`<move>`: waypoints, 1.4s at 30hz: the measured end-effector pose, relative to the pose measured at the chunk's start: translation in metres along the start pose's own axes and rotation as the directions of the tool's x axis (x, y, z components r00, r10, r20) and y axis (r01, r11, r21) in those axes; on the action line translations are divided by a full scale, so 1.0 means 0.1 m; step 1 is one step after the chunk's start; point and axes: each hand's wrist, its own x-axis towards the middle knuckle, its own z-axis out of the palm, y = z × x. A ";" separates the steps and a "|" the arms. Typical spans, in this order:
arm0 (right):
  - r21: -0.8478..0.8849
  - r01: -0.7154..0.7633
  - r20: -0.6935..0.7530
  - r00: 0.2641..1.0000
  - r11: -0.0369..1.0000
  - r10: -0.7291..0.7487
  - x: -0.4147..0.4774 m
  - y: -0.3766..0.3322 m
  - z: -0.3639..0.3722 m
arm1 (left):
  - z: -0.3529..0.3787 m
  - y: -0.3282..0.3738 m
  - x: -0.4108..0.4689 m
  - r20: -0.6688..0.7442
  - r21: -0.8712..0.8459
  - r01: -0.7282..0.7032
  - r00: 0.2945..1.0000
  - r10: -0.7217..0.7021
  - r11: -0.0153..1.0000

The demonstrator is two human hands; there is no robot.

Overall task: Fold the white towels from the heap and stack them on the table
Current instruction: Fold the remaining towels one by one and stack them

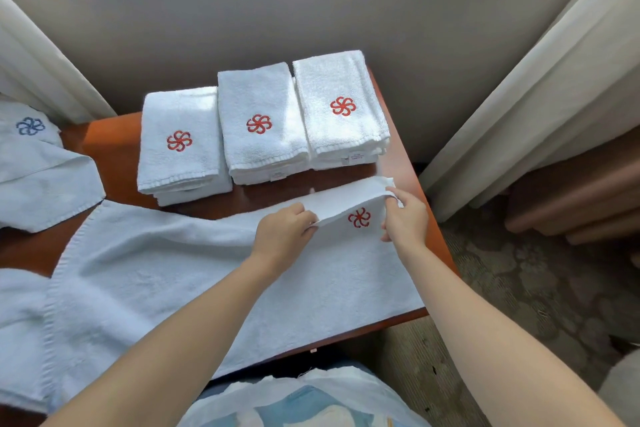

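Observation:
A long white towel [194,274] with a red flower logo lies spread across the brown table [114,152]. Its right end is lifted and folded over. My left hand [282,234] pinches the left side of that raised end, and my right hand [405,218] pinches its right side, with the logo between them. Behind it stand three stacks of folded white towels: the left stack [180,146], the middle stack [259,125] and the right stack [341,107], each with a red logo on top.
More unfolded white towels lie at the left, one with a blue logo [34,163]. A grey wall runs behind the table, with curtains [540,87] on both sides. Carpet lies to the right. A plastic bag [304,399] sits near my lap.

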 end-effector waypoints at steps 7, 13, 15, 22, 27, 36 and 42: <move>-0.041 0.021 -0.091 0.996 0.999 -0.025 -0.12 0.10 -0.18 | 0.14 0.09 -0.11 0.126 -0.034 0.022 0.992 -0.017 0.999; -0.258 0.095 -0.056 0.992 0.961 -0.113 -0.20 0.19 -0.32 | 0.17 0.13 -0.11 0.221 -0.023 -0.011 0.975 0.016 1.000; -0.339 0.116 -0.039 0.990 0.934 -0.137 -0.21 0.25 -0.37 | 0.19 0.14 -0.12 0.251 -0.030 -0.017 0.968 0.024 0.999; -0.420 0.080 0.019 0.997 0.904 -0.080 -0.25 0.36 -0.43 | 0.28 0.17 -0.17 0.305 -0.025 -0.038 0.951 0.043 0.999; -0.455 0.088 0.014 0.996 0.886 -0.092 -0.30 0.43 -0.43 | 0.31 0.15 -0.19 0.327 -0.015 -0.033 0.944 0.036 0.999; -0.652 0.085 0.089 0.995 0.753 -0.035 -0.32 0.58 -0.43 | 0.36 0.13 -0.27 0.378 -0.005 -0.002 0.926 0.003 1.000; -0.646 0.340 0.165 0.936 0.683 -0.310 -0.39 0.50 -0.33 | 0.35 0.15 -0.23 0.287 0.037 -0.049 0.957 0.036 0.998</move>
